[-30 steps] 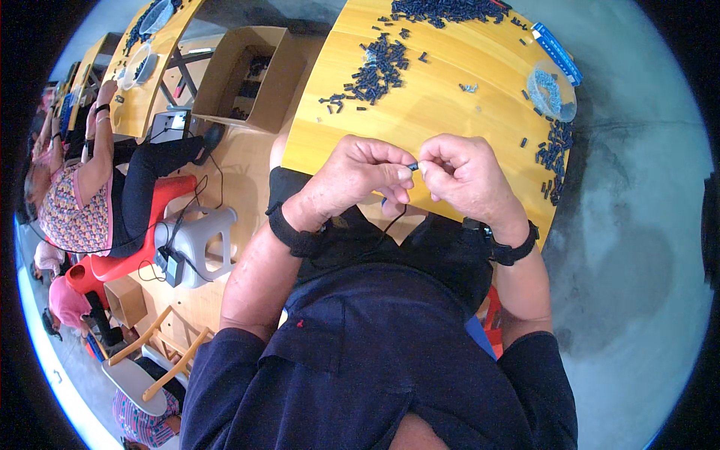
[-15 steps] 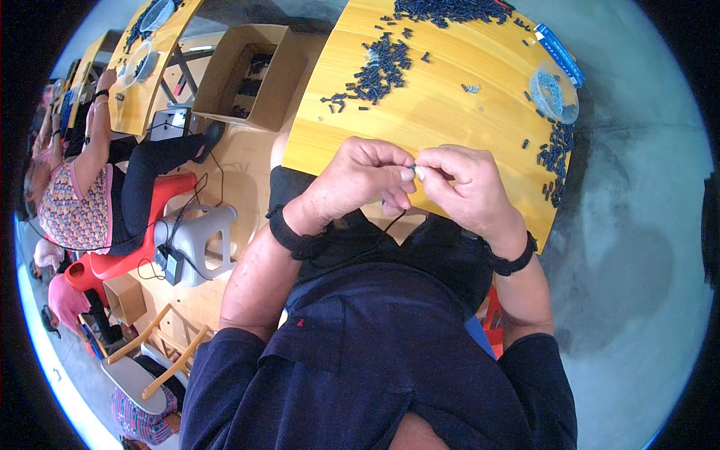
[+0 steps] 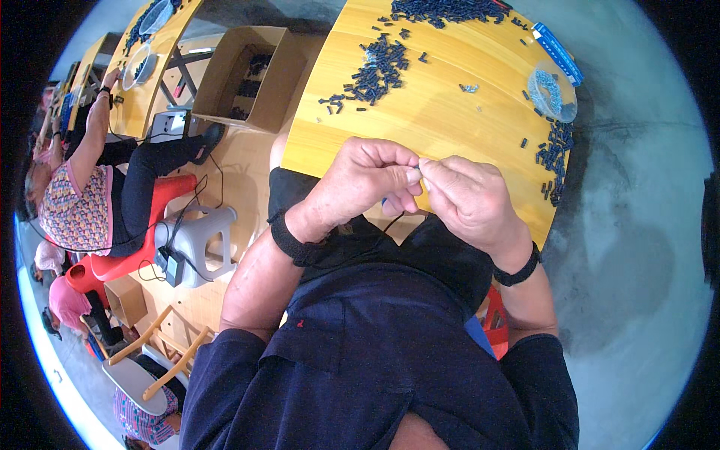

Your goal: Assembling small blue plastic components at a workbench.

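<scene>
Head view: small dark piece (image 3: 418, 167), mostly covered, pinched between the fingers of left hand (image 3: 364, 180) and right hand (image 3: 472, 196), fingertips meeting. Dark cord (image 3: 393, 220), hanging below the left fingers. Yellow bench (image 3: 442, 120), beneath and beyond the fingers. Black parts (image 3: 381, 71), loose cluster, beyond and left of the fingers. Clear tub (image 3: 568, 109) of small bluish pieces, beyond and right of them; blue box (image 3: 557, 54), just past the tub.

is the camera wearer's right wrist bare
No, a black band encircles it, just behind the right hand.
</scene>
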`<state>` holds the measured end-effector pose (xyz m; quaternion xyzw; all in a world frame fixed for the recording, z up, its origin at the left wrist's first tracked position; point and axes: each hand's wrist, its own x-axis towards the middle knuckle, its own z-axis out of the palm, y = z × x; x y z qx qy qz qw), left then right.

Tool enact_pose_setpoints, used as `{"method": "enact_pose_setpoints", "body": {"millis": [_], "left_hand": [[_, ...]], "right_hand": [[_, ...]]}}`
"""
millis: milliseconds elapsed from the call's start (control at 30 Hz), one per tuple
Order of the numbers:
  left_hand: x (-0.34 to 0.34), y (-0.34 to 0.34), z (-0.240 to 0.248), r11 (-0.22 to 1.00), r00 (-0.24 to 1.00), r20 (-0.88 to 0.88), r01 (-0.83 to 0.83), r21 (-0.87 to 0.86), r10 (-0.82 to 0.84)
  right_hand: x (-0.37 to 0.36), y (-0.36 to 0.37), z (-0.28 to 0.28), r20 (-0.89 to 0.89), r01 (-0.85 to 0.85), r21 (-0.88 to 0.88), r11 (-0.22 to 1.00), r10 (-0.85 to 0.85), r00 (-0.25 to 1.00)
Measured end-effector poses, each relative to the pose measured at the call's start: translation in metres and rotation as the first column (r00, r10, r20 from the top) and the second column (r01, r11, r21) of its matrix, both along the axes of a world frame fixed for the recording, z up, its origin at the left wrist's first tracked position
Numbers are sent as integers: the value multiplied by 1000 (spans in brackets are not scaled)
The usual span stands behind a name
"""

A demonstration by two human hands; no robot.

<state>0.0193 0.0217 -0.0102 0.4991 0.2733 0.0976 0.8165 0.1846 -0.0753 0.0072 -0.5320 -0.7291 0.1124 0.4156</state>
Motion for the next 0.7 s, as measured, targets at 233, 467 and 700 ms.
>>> {"method": "enact_pose_setpoints", "body": {"millis": [233, 467, 700], "left_hand": [[0, 0, 7, 999, 998, 27, -50, -16, 50], [5, -3, 4, 988, 984, 156, -108, 113, 90], [1, -8, 3, 987, 984, 122, -140, 79, 130]], "right_hand": [[-3, -7, -2, -294, 45, -186, 981, -100, 951], [18, 1, -17, -866, -107, -488, 866, -465, 184], [27, 1, -28, -898, -284, -381, 880, -425, -111]]}}
